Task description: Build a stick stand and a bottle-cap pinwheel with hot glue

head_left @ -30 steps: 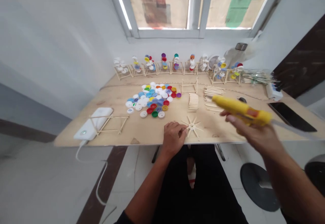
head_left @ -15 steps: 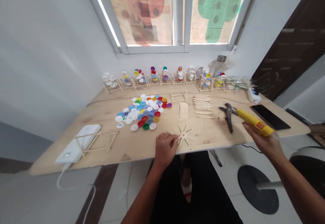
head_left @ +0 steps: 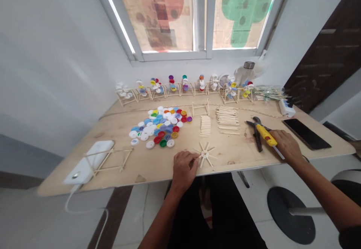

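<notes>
My left hand [head_left: 184, 165] rests at the table's front edge, its fingers pinched on one stick of a star-shaped stick wheel [head_left: 205, 154] that lies flat. To the right, my right hand [head_left: 285, 143] is closed at the side of a yellow glue gun [head_left: 266, 135], whose front end lies over dark pliers [head_left: 257, 136]. Beyond the wheel are a short stack of sticks [head_left: 205, 125] and a wider stack of longer sticks [head_left: 227, 118]. Colourful bottle caps [head_left: 160, 126] are heaped left of them.
A stick frame [head_left: 109, 160] leans over a white power strip [head_left: 98, 155] at the left. Another frame [head_left: 200, 109] stands behind the stacks. Cap-decorated frames [head_left: 172, 87] line the wall. A phone [head_left: 307, 133], socket [head_left: 287, 108] and bottle [head_left: 248, 72] are at the right.
My right hand has moved left and inward with the glue gun, which has come down over the pliers. My left hand stays on the wheel. The view has shifted slightly.
</notes>
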Demonstrator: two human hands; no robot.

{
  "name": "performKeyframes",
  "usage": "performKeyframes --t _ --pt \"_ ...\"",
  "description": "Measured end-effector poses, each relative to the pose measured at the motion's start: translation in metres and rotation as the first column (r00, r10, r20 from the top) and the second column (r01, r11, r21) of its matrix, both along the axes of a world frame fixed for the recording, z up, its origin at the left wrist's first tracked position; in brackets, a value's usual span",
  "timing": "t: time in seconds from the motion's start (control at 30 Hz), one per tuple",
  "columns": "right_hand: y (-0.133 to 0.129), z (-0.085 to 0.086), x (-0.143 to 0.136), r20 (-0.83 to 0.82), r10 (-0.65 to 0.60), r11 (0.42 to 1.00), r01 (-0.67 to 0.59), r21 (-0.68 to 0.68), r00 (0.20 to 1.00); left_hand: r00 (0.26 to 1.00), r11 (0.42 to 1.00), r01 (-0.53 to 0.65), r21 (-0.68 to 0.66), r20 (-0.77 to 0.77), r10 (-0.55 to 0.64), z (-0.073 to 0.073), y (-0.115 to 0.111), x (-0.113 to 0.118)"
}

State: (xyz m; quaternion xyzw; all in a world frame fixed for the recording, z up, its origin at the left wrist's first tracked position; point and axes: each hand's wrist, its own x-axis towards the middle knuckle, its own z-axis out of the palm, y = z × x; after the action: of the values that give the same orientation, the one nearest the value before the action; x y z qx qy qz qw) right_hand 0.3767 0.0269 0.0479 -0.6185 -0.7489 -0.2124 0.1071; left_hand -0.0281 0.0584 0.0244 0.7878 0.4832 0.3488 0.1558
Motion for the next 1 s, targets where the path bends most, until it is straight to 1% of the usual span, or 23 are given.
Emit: performKeyframes --t 0.07,0.13,0.23,0.4,0.5,0.53,0.6,0.67,0.7,0.73,0.77,0.83,0.9,1.0 --pt "0.003 0.0 0.005 0.081 0.036 0.998 -0.031 -0.063 0.996 1.0 1.0 -0.002 -0.007 -0.001 0.002 0.0 0.0 0.0" --pt "0.005 0.0 0.009 0.107 0.066 0.992 -0.053 -0.117 0.992 1.0 1.0 -0.013 -0.008 -0.002 0.013 0.001 -0.001 0.0" --pt "0.006 0.002 0.011 0.061 0.065 0.988 -0.056 -0.143 0.996 1.0 1.0 -0.024 -0.014 -0.003 0.024 0.002 -0.001 0.001" --pt "0.004 0.008 0.012 0.021 0.039 0.976 -0.033 -0.217 0.999 0.999 0.997 -0.031 -0.069 0.015 0.033 0.002 -0.001 0.001" --pt "-0.002 0.014 0.015 0.012 0.059 0.979 -0.056 -0.198 0.998 0.999 0.996 -0.036 -0.076 0.029 0.039 0.002 0.0 0.001" --pt "-0.005 0.017 0.016 0.005 0.066 0.984 -0.065 -0.165 0.998 0.999 0.997 -0.039 -0.072 0.033 0.041 0.002 0.0 0.001" --pt "-0.011 0.024 0.011 -0.02 0.037 0.997 -0.039 -0.069 0.999 0.998 0.997 -0.041 -0.063 0.04 0.043 0.002 0.0 0.0" --pt "-0.015 0.032 -0.002 -0.051 -0.052 0.998 0.054 0.02 0.997 0.998 0.998 -0.038 -0.059 0.039 0.04 0.002 0.001 0.0" --pt "-0.014 0.036 -0.012 -0.048 -0.089 0.995 0.091 0.037 0.995 0.999 0.998 -0.034 -0.06 0.036 0.037 0.002 0.001 0.0" --pt "-0.013 0.039 -0.024 -0.071 -0.122 0.988 0.128 0.085 0.99 0.999 0.998 -0.031 -0.063 0.034 0.034 0.002 0.001 0.0" --pt "-0.009 0.041 -0.036 -0.089 -0.113 0.991 0.119 0.055 0.99 0.999 0.997 -0.028 -0.066 0.034 0.03 0.003 0.001 0.0" --pt "0.004 0.042 -0.063 -0.139 0.001 0.999 0.004 0.037 0.99 0.999 0.997 -0.02 -0.071 0.037 0.023 0.003 0.001 -0.001" --pt "0.021 0.038 -0.088 -0.167 0.102 0.995 -0.097 0.04 0.981 0.999 0.997 -0.016 -0.075 0.039 0.019 0.004 0.001 -0.001" --pt "0.045 0.029 -0.121 -0.237 0.239 0.968 -0.251 -0.023 0.942 0.999 0.997 -0.02 -0.077 0.033 0.023 0.004 0.002 -0.001"
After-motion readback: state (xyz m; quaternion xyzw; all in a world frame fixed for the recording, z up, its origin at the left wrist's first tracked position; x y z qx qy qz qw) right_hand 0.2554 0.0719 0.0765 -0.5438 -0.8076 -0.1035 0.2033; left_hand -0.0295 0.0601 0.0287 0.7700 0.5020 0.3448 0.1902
